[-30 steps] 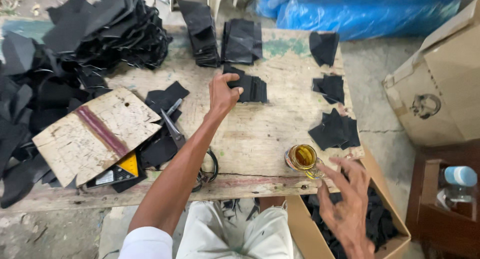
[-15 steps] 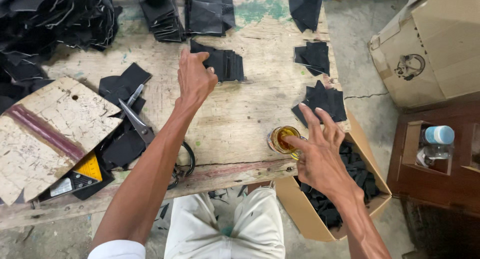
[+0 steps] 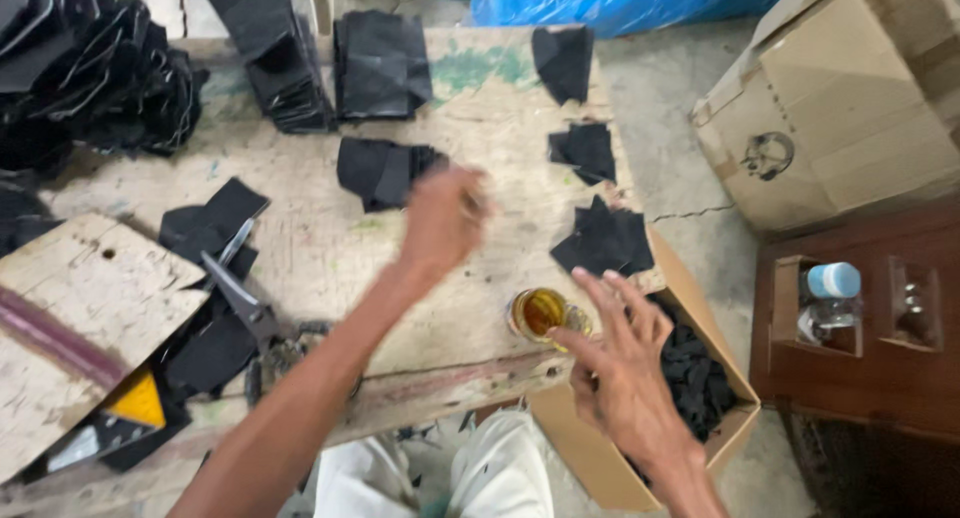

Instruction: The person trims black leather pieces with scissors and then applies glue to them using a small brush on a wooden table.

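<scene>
open box (image 3: 640, 458) below the bench (image 3: 480, 268) edge: holds black cut pieces (image 3: 695, 373). small jar (image 3: 540, 313) at the bench edge: amber liquid inside. brown crate (image 3: 860, 378) to the right: capped bottle (image 3: 828, 298) in one slot. right hand (image 3: 620, 368) open, fingers spread, forefinger just beside the jar, contact unclear, holding nothing. left hand (image 3: 443, 218) blurred over the bench near a black stack (image 3: 385, 170); grip cannot be told.

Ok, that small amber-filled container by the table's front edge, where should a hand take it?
Judging by its pose, grip the round container around its side wall, coming from the right where the right hand hovers. It stands upright with an open top showing amber liquid, so a side grasp likely avoids tipping or dipping fingers in.
</scene>
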